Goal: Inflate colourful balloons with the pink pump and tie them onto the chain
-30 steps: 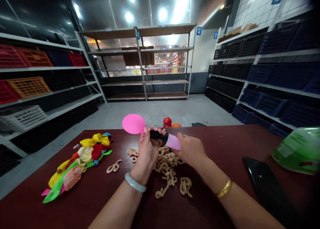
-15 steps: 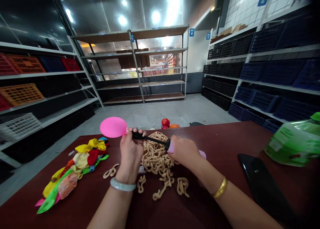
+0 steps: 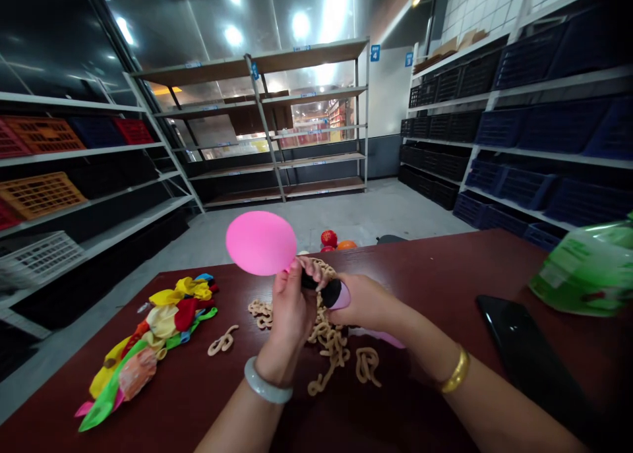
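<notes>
Over the table (image 3: 445, 268), pink balloon (image 3: 261, 243), room between right hand (image 3: 363, 301) and edge (image 3: 425, 242)

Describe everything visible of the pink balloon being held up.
The pink balloon is a smooth, rubbery-looking, inflated oval, with a slight sheen. It is held off the table, its long axis roughly sideways. Its narrow neck points lower right into the left hand's grip; how it meets the pump is hidden.

The dark-red table (image 3: 445, 281) is supporting limp balloons (image 3: 162, 321) at left, tan coils (image 3: 330, 339) centrally, a black phone (image 3: 514, 341) and green container (image 3: 573, 278) at right.
</notes>
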### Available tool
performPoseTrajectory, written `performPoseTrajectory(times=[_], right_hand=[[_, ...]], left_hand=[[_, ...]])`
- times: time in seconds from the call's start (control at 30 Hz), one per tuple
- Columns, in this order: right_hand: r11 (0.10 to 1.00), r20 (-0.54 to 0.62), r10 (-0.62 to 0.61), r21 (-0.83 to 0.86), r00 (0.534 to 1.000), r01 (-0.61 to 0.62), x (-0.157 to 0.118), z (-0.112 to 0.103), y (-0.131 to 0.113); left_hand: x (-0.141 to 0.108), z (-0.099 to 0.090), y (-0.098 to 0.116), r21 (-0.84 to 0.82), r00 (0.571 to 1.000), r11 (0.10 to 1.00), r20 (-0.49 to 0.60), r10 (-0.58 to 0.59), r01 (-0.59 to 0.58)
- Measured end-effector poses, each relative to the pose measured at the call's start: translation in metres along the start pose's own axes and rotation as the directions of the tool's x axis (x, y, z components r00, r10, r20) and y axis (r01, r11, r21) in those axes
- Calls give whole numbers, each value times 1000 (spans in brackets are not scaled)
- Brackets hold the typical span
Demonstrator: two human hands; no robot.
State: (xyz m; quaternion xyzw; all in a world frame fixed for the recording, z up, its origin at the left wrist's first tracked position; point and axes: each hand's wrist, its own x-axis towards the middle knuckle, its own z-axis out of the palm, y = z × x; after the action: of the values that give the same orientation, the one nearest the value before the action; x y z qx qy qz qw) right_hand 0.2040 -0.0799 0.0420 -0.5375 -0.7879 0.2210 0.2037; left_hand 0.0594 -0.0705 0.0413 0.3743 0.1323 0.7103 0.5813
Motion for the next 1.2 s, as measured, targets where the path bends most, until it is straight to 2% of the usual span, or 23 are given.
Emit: performPoseTrajectory(times=[0.1,0.23,0.33,0.43,0.57,0.7,0.9,1.0,1.1,1.2], right_hand=[[1000,-47,-21,18,999,22,-2,3,-3],[999,-71,-16,-50,997,12,-2,5,-1],[990,-51,-16,-143,999,8,1,3,4],[975,-11,-15,-223,1000,12,5,0,12],[967,0,-22,-253,1000,21,5,-5,21],[956,-27,-34,-294,999,25,3,-5,23],[970,-50,-19,-244,999,6,3,8,15],[977,-71,7,-212,997,-22,3,13,11],[974,-82,13,-224,997,-31,1,12,7],[971,-101,2,-237,995,-26,0,10,5]], left_hand=[[-6,6,-7,12,999,999,29,-31,30],[0,1,5,33,1000,999,-2,-27,27],[17,-15,25,37,990,997,-120,69,-65],[35,-40,45,39,964,990,-226,144,-138],[47,-60,56,27,950,983,-253,182,-181],[38,-48,42,9,955,987,-250,160,-163],[8,-12,-6,4,977,999,-206,49,-49],[-4,0,-22,-12,978,1000,-210,1,-3],[-8,7,-27,-19,977,1000,-213,-4,0],[-4,4,-22,6,977,1000,-212,6,-5]])
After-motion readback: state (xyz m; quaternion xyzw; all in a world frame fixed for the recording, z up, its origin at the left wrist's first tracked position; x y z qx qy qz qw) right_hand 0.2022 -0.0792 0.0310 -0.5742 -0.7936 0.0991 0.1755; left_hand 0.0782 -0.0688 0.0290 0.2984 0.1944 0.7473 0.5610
